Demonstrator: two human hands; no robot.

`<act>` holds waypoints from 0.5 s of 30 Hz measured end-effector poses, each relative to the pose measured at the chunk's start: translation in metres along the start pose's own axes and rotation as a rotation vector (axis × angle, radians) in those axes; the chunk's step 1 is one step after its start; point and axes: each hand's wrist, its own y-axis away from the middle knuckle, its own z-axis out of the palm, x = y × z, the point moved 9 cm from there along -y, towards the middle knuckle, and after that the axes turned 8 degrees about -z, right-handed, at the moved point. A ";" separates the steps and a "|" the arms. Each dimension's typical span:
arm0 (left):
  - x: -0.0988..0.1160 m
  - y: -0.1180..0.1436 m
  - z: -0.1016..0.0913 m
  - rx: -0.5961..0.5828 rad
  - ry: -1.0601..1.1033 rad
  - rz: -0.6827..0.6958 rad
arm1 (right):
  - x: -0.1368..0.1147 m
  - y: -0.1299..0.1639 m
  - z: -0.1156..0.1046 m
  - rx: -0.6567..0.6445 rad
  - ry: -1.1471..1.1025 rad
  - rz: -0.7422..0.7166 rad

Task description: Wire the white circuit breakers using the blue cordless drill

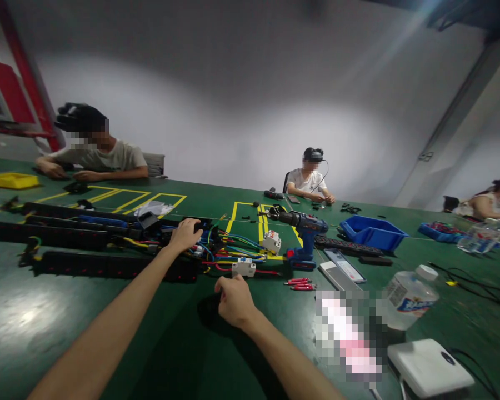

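- Nearest us, our right hand [233,300] curls closed on the green surface [45,316], gripping nothing we can make out.
- Our left hand [185,233] rests, fingers loosely bent, on the black power strip [108,265] amid coloured wires [233,247].
- Further right, a blue bin [373,232]; contents hidden.
- Far left, a yellow tray [11,180].

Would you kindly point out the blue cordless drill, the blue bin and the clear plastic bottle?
blue cordless drill [306,226]: head view, on its motor body.
blue bin [373,238]: head view, on its front wall.
clear plastic bottle [408,297]: head view, on its label.
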 end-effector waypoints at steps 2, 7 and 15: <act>-0.002 -0.007 0.006 -0.047 -0.035 0.019 | 0.004 0.001 -0.004 0.000 -0.028 0.015; -0.005 -0.023 0.019 -0.177 -0.128 0.041 | 0.009 0.003 -0.006 -0.029 -0.145 0.034; -0.004 -0.022 0.006 -0.169 -0.222 0.038 | 0.009 0.003 -0.008 -0.051 -0.219 0.063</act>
